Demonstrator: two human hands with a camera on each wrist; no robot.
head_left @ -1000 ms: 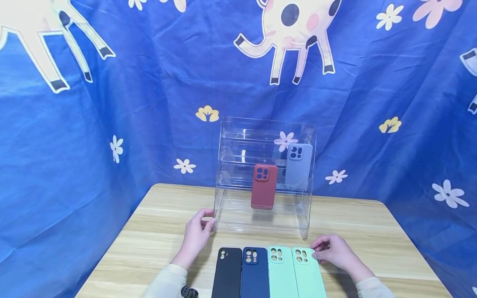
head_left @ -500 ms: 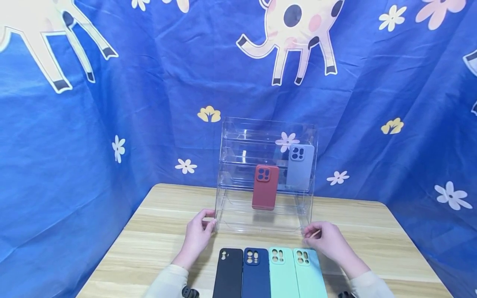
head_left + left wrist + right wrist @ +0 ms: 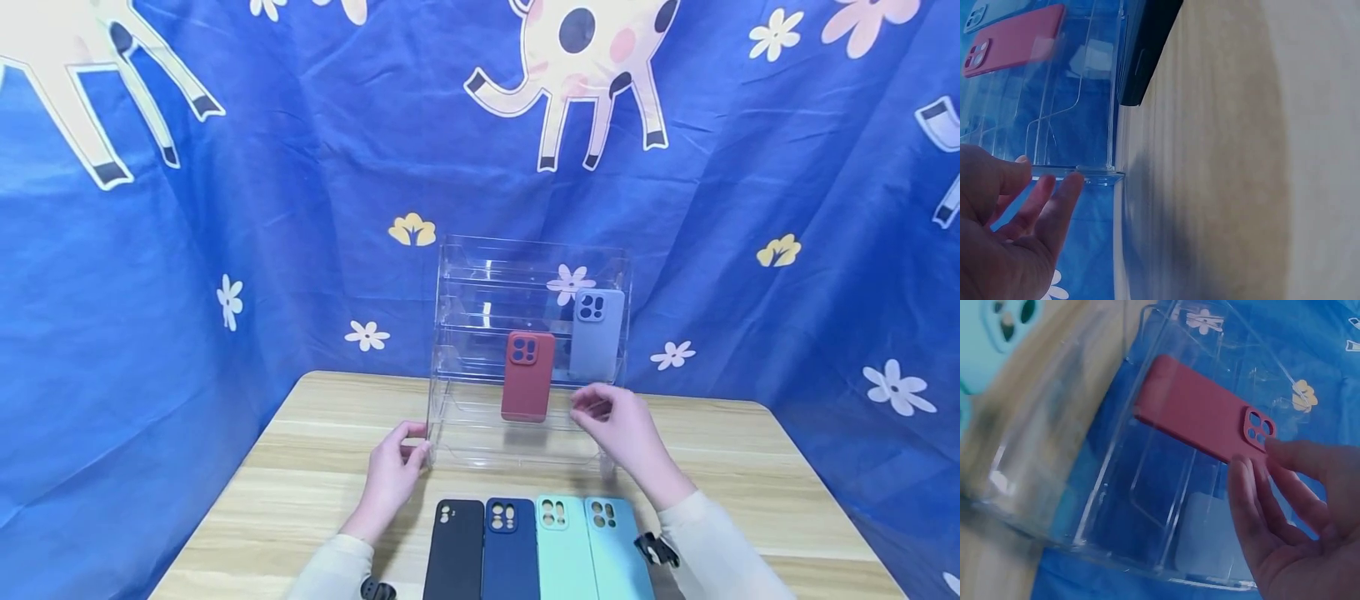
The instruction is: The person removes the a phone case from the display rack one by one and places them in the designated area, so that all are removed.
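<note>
Ideally, the left hand (image 3: 393, 471), its loose fingertips touching the clear rack (image 3: 517, 460), should brace it lightly while the right hand (image 3: 618, 423), relaxed and holding nothing, avoids bumping the red phone case (image 3: 527, 379) propped midway across the rack.

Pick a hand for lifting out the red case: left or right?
Right, I'd say: the right hand looks empty and hovers near the red case. The left hand is farther off, at the lower left edge of the clear rack.

clear tiered rack (image 3: 472, 363): upright | red phone case (image 3: 528, 382): standing in rack
</note>
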